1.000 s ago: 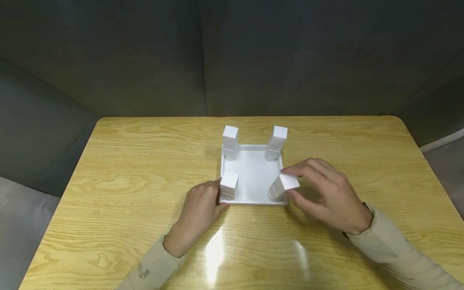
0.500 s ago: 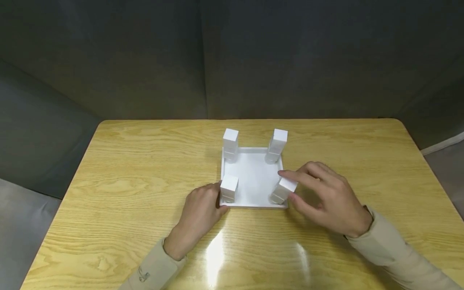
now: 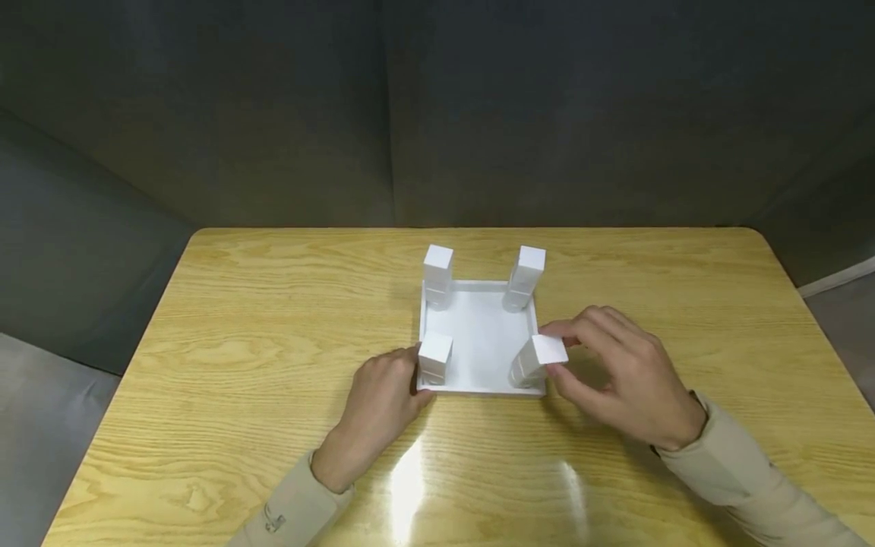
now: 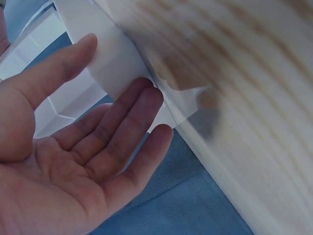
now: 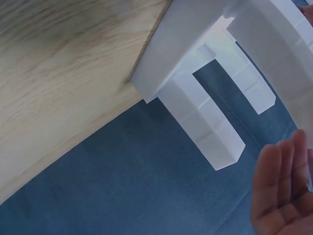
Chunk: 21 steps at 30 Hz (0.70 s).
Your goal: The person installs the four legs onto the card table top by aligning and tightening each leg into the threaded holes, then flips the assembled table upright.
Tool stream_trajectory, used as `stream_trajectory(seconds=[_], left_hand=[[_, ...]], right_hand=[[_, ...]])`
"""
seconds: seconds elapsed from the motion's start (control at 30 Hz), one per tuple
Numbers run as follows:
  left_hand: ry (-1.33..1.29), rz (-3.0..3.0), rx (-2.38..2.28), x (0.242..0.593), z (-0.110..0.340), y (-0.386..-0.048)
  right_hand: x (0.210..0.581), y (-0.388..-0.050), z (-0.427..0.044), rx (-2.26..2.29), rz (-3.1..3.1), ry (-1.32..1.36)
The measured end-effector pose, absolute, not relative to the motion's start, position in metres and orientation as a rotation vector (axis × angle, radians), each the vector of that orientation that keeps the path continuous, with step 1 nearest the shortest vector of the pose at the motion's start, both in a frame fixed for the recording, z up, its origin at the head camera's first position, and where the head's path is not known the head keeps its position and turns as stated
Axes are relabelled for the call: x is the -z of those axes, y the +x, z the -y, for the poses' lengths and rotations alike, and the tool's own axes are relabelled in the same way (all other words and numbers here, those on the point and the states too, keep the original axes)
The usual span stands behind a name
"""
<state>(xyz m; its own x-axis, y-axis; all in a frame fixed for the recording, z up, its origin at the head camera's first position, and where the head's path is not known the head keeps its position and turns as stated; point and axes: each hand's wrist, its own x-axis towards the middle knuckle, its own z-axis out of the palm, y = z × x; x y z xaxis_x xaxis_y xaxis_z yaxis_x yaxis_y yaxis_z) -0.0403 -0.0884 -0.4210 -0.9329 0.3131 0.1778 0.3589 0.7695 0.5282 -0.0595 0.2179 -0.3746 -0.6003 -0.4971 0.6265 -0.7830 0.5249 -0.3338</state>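
Note:
In the head view a square white tray [image 3: 482,334] with a low rim lies on the table, with a white post standing at each corner. Seams make the posts look like stacked blocks. My left hand [image 3: 379,391] holds the tray's near left corner, thumb at the front rim and fingers along the side, beside the near left post [image 3: 434,357]. With thumb and index finger, my right hand [image 3: 622,376] pinches the top of the near right post [image 3: 533,361], which leans outward in view. The right wrist view shows my right fingers [image 5: 279,181] only partly.
Beyond the tray's far rim rise the far left post [image 3: 438,273] and far right post [image 3: 526,277]. The wooden table [image 3: 273,319] ends at a dark curtain [image 3: 390,114] behind it. Glare streaks lie on the near tabletop.
The top of the near right post shifts slightly left, then back right, with my right hand. My right index finger has drawn back from over the top. The left hand keeps its place.

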Motion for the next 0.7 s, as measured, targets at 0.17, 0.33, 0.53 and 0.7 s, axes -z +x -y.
stream_trajectory(seconds=[0.17,0.33,0.53,0.7], left_hand=[[-0.553,2.875,0.879,0.4207,0.0882,-0.0397],[-0.541,2.882,0.869,0.4205,0.0884,-0.0395],[-0.543,2.88,0.876,0.4206,0.0884,-0.0397],[-0.543,2.88,0.878,0.4206,0.0884,-0.0396]], right_hand=[[0.3739,-0.0572,-0.2194,-0.859,2.402,0.993],[0.3737,-0.0559,-0.2191,-0.9,2.434,0.968],[0.3731,-0.0581,-0.2149,-0.891,2.289,1.047],[0.3714,-0.0581,-0.2136,-0.88,2.245,1.09]])
